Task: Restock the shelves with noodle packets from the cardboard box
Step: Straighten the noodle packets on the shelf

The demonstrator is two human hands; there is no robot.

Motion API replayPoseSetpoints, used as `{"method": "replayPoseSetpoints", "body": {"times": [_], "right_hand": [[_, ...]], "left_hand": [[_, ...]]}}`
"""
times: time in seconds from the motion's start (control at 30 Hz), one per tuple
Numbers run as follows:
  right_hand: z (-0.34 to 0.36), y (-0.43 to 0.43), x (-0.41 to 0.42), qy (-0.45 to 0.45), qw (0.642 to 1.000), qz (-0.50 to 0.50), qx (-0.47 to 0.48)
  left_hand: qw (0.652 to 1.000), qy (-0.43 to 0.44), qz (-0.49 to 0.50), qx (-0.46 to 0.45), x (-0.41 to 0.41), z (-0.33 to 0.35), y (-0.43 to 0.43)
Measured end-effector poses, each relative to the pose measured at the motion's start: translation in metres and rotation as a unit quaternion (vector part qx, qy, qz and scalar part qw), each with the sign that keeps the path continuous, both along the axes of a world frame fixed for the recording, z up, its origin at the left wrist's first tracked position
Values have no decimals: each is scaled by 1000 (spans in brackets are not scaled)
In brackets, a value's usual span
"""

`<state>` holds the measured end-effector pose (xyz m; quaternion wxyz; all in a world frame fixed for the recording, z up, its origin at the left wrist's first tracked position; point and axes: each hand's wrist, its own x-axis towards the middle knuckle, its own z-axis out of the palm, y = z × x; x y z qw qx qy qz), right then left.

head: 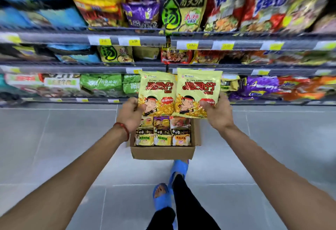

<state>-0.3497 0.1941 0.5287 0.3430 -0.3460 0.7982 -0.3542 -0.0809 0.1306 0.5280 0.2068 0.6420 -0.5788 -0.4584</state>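
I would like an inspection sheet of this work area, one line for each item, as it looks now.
Surface: grey tiled floor; the cardboard box stands on it.
Job's things: the box is open and holds rows of packets; above it are two yellow packets, left packet and right packet.
Clutter: nothing seen.
Grips: left hand holds the left packet's lower corner; right hand holds the right packet's.
Cables: nothing seen.
Surroundings: stocked shelves, partly blurred; feet in blue sandals.
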Motion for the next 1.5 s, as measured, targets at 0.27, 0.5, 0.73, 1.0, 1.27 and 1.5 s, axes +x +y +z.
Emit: {"method": "replayPoseSetpoints", "body": {"times": [0.27, 0.5, 0.73, 1.0, 1.27, 1.5], "right_hand": [[154, 54, -30, 35, 990, -50, -131], [242, 75, -97, 52, 968, -53, -239], [301, 85, -215, 61, 951, -39, -302], [362, 91, -348, 86, 934, -15, -346], [415, 52, -425, 90, 914, -15, -394], [470, -23, -462, 93, 891, -4, -445]], "left_hand": [[989, 57, -44, -126, -44, 143, 13], [972, 97, -70, -200, -115, 237, 17], [958, 128, -49, -252, -228, 302, 22], [939, 166, -14, -302, -361, 359, 37], [914, 176, 3, -365, -444, 416, 5], [876, 214, 63, -427, -471, 479, -62]]}}
